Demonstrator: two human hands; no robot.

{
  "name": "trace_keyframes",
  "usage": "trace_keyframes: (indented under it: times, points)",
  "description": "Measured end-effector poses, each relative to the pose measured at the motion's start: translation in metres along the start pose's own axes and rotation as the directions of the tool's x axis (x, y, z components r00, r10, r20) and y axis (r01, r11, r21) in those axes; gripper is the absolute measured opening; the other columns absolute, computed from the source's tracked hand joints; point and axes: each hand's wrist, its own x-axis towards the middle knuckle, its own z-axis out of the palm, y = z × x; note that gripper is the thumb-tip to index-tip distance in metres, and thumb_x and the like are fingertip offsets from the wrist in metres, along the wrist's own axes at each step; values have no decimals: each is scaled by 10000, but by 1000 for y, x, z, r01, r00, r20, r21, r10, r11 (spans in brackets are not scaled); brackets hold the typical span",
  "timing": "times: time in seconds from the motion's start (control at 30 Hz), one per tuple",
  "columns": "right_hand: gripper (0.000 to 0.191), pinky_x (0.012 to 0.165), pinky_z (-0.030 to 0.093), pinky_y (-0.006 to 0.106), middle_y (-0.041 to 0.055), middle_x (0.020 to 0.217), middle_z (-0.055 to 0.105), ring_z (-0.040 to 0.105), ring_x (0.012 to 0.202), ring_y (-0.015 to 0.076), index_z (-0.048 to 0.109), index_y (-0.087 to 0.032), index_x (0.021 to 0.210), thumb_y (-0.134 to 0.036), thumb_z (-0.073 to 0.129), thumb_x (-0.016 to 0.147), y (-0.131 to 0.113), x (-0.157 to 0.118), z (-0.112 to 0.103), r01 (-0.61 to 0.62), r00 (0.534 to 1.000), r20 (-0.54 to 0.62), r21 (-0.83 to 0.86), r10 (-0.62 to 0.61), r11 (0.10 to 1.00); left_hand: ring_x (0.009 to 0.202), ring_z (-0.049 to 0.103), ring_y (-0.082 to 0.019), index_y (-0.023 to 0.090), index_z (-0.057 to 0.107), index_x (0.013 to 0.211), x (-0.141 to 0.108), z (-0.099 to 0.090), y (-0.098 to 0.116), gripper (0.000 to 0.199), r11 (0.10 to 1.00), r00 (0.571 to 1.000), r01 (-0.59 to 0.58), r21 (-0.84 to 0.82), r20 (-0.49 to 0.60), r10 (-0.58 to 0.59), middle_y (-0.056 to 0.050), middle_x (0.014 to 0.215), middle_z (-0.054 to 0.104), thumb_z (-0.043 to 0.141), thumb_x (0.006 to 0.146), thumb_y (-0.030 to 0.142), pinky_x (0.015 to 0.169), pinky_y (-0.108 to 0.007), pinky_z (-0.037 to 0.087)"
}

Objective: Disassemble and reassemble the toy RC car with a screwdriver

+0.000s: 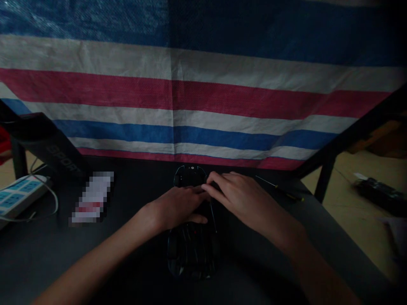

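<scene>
My left hand [178, 207] and right hand [244, 198] on a toy car [192, 250].
Looks whole; can't tell what's left or whether I grip. Screwdriver [288, 194] (unused) lies beside my right.

A black toy car [192, 249] with bluish edges lies on the dark tabletop [136, 182], pointing away from the person, apparently upside down, its middle partly hidden from view.
</scene>
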Motion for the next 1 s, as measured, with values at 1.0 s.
trace_keyframes:
  times: [1.0]
  points:
    - [149,767,504,378,46,987,697,678,886,233,492,-265,1109,-184,484,984,23,-2,8,-4,1000,22,172,0,985,1086,720,-282,221,649,1297,2,2,-8,395,985,1000,-4,-171,1,4,-114,1285,674,629,994,473,859,-359,538]
